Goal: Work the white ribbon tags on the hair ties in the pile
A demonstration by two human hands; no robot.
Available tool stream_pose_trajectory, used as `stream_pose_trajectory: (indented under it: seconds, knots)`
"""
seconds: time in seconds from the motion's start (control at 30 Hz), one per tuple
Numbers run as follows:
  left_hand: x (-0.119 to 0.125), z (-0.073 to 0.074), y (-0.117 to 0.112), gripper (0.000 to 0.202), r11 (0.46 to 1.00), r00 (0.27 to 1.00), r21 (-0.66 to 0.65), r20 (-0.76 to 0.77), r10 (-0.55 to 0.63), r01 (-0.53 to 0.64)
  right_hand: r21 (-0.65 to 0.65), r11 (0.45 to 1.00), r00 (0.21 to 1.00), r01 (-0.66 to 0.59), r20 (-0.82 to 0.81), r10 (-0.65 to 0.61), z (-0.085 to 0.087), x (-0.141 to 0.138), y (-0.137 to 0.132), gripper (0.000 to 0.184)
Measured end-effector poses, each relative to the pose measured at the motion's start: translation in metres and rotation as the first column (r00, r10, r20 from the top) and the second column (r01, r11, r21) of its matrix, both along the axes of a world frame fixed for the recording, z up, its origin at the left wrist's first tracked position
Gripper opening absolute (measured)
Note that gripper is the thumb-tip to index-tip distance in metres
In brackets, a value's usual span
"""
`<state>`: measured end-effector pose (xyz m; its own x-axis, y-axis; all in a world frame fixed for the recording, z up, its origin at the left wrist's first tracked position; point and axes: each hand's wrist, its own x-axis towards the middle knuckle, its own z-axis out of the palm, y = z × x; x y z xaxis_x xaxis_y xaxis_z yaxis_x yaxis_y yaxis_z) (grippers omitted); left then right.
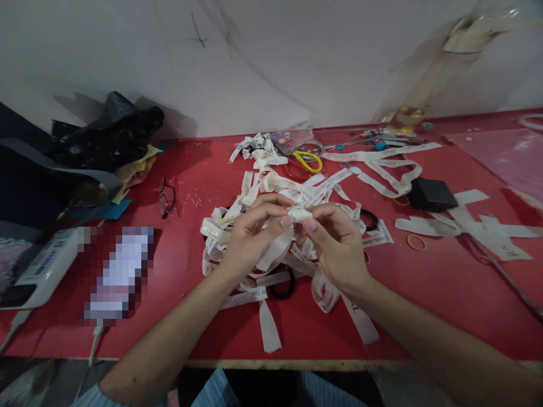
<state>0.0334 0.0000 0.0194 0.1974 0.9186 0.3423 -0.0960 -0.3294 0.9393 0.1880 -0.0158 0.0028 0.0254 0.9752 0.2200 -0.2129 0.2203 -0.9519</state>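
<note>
Between my two hands, above the middle of the table, is a bunched piece of white ribbon (pixel 300 214). My left hand (pixel 263 223) pinches it from the left with thumb and fingers. From the right, my right hand (pixel 337 240) closes on the same ribbon, its thumb at the near side. A tangled heap of white printed ribbons (pixel 216 232) lies under and around both hands, some showing lettering. One strip end (pixel 270 328) points toward the front edge. Black hair ties (pixel 283 284) show among the ribbons. The inner folds of the held piece are hidden by my fingers.
Yellow-handled scissors (pixel 309 162) lie behind the heap. A black box (pixel 432 194) sits on the right near crossed ribbon strips (pixel 483 220). To the left are eyeglasses (pixel 167 198), a blurred-out phone (pixel 121 271) on a cable, and a black bag (pixel 106 133). The red table (pixel 203 339) meets a wall.
</note>
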Motion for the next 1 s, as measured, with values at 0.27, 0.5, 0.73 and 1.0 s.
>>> stream_pose_trajectory:
  seconds: [0.27, 0.5, 0.73, 1.0]
  knots:
    - [-0.001, -0.002, 0.000, 0.014, 0.999, 0.998, -0.042, 0.051, -0.031, 0.033, 0.012, 1.000, 0.998, -0.026, 0.050, 0.026, 0.000, 0.001, -0.002, 0.021]
    - [-0.002, -0.001, -0.001, 0.016, 0.991, 0.991, -0.107, 0.116, -0.063, 0.075, -0.002, 0.990, 0.989, -0.138, -0.063, 0.137, -0.002, 0.002, 0.000, 0.017]
    - [0.000, -0.001, 0.001, 0.018, 0.990, 0.990, -0.101, 0.111, -0.083, 0.095, -0.018, 0.993, 0.992, -0.115, -0.046, 0.115, -0.001, 0.001, 0.001, 0.017]
    - [0.001, -0.001, 0.001, 0.006, 0.979, 0.971, -0.172, 0.230, -0.063, 0.104, -0.010, 0.993, 0.991, -0.116, 0.072, 0.116, 0.013, -0.002, -0.002, 0.018]
